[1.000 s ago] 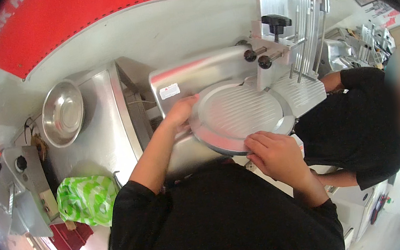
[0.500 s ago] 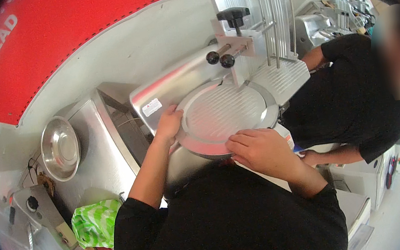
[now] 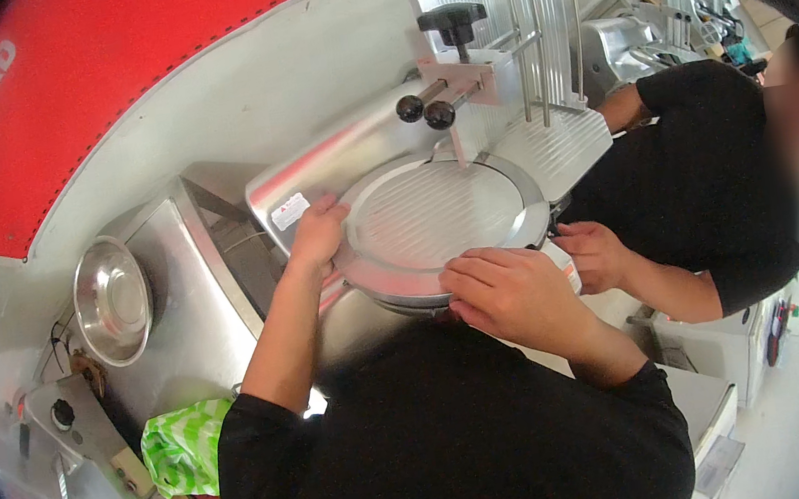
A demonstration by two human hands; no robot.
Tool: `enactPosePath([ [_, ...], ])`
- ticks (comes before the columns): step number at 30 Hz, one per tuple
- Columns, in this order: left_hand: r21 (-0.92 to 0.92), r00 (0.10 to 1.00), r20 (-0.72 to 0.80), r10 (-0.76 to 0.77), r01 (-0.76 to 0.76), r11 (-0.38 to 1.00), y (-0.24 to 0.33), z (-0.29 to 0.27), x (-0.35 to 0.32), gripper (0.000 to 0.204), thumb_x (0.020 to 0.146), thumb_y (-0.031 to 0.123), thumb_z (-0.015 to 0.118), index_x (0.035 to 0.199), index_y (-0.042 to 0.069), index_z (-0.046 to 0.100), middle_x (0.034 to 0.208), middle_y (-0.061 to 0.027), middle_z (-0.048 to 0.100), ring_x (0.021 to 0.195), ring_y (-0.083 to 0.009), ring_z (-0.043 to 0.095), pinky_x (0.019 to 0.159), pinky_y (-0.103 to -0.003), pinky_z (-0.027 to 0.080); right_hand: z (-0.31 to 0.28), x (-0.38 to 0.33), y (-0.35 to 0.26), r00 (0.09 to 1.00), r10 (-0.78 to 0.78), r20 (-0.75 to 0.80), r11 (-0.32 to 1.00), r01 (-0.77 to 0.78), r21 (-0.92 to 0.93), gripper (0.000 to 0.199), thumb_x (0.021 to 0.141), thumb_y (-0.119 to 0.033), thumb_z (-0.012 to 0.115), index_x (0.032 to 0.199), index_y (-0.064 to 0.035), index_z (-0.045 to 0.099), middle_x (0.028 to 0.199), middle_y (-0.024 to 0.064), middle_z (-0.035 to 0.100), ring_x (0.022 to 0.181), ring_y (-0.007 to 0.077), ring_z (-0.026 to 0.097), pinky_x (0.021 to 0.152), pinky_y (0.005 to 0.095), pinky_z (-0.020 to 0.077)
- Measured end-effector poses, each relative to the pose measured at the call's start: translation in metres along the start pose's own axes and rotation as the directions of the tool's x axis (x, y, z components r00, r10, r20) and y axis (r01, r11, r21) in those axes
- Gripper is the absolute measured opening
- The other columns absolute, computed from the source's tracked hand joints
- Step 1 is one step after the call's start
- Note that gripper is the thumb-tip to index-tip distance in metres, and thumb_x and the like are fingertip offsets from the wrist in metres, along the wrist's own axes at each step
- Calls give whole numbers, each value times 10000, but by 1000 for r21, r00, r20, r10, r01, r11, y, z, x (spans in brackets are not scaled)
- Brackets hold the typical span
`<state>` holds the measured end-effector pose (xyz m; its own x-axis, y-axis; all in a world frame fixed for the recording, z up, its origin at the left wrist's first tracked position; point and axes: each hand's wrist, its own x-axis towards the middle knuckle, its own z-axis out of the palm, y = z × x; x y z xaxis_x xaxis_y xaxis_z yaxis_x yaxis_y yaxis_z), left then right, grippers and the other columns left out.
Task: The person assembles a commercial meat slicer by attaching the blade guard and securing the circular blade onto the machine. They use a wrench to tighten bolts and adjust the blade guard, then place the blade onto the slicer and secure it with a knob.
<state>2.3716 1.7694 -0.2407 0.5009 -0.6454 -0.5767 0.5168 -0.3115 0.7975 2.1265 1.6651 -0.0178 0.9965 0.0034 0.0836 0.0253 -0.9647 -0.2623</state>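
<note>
A metal meat slicer has a large round ridged blade plate (image 3: 440,209) lying face up in front of me. My left hand (image 3: 320,232) grips the plate's left rim, with the thumb on top and the fingers hidden below. On the near right edge, my right hand (image 3: 511,290) is curled over the rim, its fingers bent together. Behind the plate stands the slicer's ridged carriage (image 3: 535,50), with a black star knob (image 3: 452,18) and two black ball handles (image 3: 427,112).
At the right, a co-worker in black has one hand (image 3: 597,254) by the slicer's edge. A steel bowl (image 3: 113,299) rests on the steel table (image 3: 193,327) at left, beyond a green-and-white bag (image 3: 184,450). A red banner (image 3: 123,64) hangs on the wall.
The co-worker's near hand has risen to the slicer's right edge beside the plate. The plate's near edge looks slightly raised, with both my hands still on its rim. The view has shifted slightly.
</note>
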Motion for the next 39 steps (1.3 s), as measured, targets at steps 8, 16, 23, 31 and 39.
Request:
enactPosePath([
  [8,43,999,-35,-16,17,999,17,10,-15,612,974,232,570,1480,-66,400,1402,-241,548,1230,-320,575,1002,-428,475,6,-2,2,999,-31,-30,999,30,-42,255,815,-199,704,1022,-67,637,1048,65,685,987,220,671,863,358,541],
  [16,-85,996,10,-89,89,992,18,12,-18,604,989,263,559,1471,-70,411,1400,-225,548,1234,-304,567,983,-405,490,6,-1,4,998,-58,-5,997,57,-55,230,817,-188,673,1007,-60,647,1035,69,687,981,216,669,886,353,530],
  [23,68,995,-48,82,-78,995,-29,3,2,562,1004,263,534,1458,-54,438,1368,-186,562,1218,-290,557,1014,-417,459,8,-3,2,993,-98,64,989,104,-104,217,816,-178,648,997,-58,652,1020,65,688,967,213,671,896,358,529],
  [31,135,993,-24,119,-115,984,-12,8,-11,554,1023,291,507,1489,1,435,1475,-201,491,1346,-307,475,1085,-409,407,4,-3,0,994,-102,32,988,105,-116,219,812,-177,629,995,-57,651,1012,70,685,962,209,671,910,358,529],
  [39,-179,993,74,-95,107,978,15,5,-11,572,1036,325,485,1497,-7,416,1476,-180,489,1332,-291,490,1076,-412,424,4,-1,0,993,-85,-77,993,79,-82,251,803,-176,631,1016,-46,649,1026,67,682,991,211,663,924,364,522],
])
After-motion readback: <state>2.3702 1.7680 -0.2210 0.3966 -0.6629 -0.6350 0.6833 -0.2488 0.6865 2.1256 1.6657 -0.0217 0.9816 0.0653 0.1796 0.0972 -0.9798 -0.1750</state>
